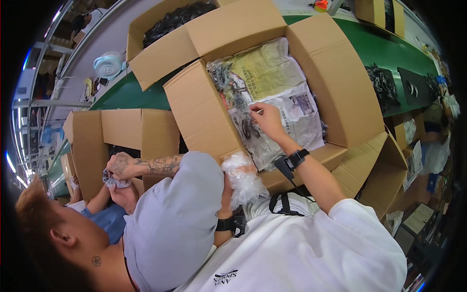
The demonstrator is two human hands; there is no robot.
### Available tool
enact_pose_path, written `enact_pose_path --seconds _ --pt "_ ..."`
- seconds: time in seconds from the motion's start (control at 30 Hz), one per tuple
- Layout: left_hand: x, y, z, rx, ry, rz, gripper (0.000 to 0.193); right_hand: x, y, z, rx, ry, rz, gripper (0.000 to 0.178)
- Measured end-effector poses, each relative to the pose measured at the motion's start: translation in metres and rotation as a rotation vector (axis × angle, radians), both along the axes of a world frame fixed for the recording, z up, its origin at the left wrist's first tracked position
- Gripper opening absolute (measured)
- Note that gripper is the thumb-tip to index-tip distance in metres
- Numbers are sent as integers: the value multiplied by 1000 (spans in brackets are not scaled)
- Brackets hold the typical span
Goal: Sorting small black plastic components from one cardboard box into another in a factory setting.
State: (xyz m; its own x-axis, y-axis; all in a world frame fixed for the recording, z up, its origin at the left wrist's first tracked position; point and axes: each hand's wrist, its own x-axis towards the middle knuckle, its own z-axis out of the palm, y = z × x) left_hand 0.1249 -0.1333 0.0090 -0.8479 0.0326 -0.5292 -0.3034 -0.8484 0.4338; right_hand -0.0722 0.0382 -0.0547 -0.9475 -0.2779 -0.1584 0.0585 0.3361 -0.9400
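In front of me a large cardboard box (194, 117) stands with its flaps folded out. Printed newspaper sheets (287, 117) lie in it, and clear plastic bags with dark items (238, 100) rest along the left side on top of them. My right hand (266, 119) is over the paper beside these bags, thumb and fingers pinched together; whether anything is between them is too small to tell. A bunch of crumpled clear plastic bags (243, 181) is in my left hand (226, 194), near the box's front left corner. The bunch hides most of its fingers.
At my left a co-worker in a light grey shirt (170, 219) leans close, both hands (121, 170) on a small clear bag over another open box (87, 151). Behind stands a box of black bagged items (177, 22) by a green bench (121, 97); a pale-blue fan (108, 65) is beyond.
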Motion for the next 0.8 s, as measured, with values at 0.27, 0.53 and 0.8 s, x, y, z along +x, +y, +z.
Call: enact_pose_path --seconds 0.27,0.53,0.8 --pt "9 39 -45 135 -1 -127 24 63 167 131 -288 5 -320 18" --pt "-18 84 -6 -21 15 -333 25 216 372 136 2 189 -980 13" --pt "-28 116 31 -271 -9 -329 29 310 504 35 863 -37 -1250 17"
